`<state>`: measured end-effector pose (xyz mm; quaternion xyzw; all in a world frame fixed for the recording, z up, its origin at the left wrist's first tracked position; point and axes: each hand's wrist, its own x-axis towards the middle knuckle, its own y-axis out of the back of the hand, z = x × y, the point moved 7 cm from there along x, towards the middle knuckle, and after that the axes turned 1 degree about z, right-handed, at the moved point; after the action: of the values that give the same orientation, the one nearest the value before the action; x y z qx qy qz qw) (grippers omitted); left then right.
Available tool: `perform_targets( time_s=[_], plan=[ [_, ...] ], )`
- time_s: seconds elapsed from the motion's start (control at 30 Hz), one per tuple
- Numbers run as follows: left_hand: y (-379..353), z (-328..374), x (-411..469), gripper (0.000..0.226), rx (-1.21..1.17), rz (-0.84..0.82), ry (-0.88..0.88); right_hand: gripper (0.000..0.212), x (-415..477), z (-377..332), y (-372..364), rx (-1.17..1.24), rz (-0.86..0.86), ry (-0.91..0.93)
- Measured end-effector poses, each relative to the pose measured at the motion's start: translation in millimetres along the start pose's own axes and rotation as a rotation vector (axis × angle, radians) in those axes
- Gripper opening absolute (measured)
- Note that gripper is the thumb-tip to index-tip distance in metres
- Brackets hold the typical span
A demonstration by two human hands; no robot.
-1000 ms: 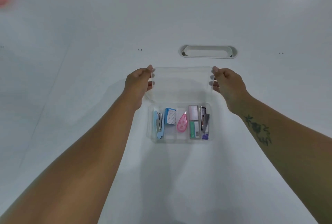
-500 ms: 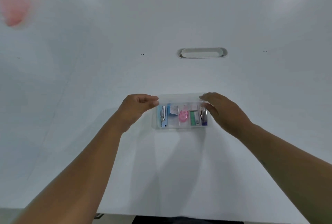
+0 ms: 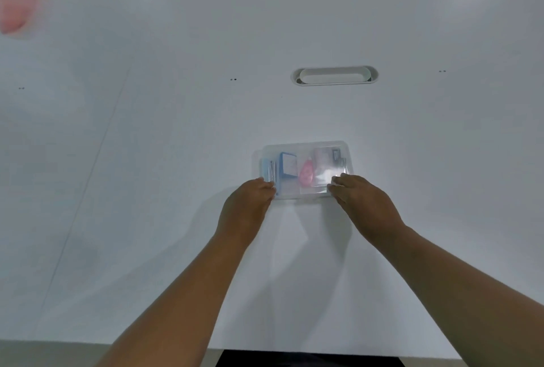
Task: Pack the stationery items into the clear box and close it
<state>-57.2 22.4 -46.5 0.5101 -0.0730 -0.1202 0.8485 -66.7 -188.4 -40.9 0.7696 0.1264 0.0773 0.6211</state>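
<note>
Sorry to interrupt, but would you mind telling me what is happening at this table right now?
A person is closing a clear box packed with stationery on a white table. The lid lies over the box, and the left hand and right hand press at its near corners. Through the plastic a blue stapler, a blue packet and a pink correction tape show. Whether the lid has fully snapped shut cannot be told.

The lid is no longer held up behind the clear box; it now lies flat over it, blurring the stationery inside. The left hand and right hand now press at the box's near corners instead of its sides.
</note>
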Motion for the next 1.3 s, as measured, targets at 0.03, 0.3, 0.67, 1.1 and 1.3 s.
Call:
perform_targets(
  time_s=[0.03,0.3,0.67,1.1,1.3],
  plan=[
    [-2.2,-0.4,1.3,0.024,0.009,-0.004,-0.003,0.028,0.8,1.0,-2.6,-0.002,-0.007,-0.014],
    [-4.9,6.0,42.1,0.028,0.05,0.015,-0.053,0.023,26.9,25.1,3.7,0.025,-0.001,-0.077],
    [-20.2,28.8,140.9,0.026,0.059,0.069,-0.085,0.021,98.3,99.0,18.6,0.026,0.049,-0.109],
    [-33.7,31.7,202.2,0.028,0.057,0.116,-0.081,0.035,140.0,140.0,18.1,0.005,0.171,-0.112],
    [-40.9,33.8,180.8,0.058,0.063,0.151,0.036,0.043,123.1,136.5,15.2,-0.046,0.281,-0.061]
  ],
)
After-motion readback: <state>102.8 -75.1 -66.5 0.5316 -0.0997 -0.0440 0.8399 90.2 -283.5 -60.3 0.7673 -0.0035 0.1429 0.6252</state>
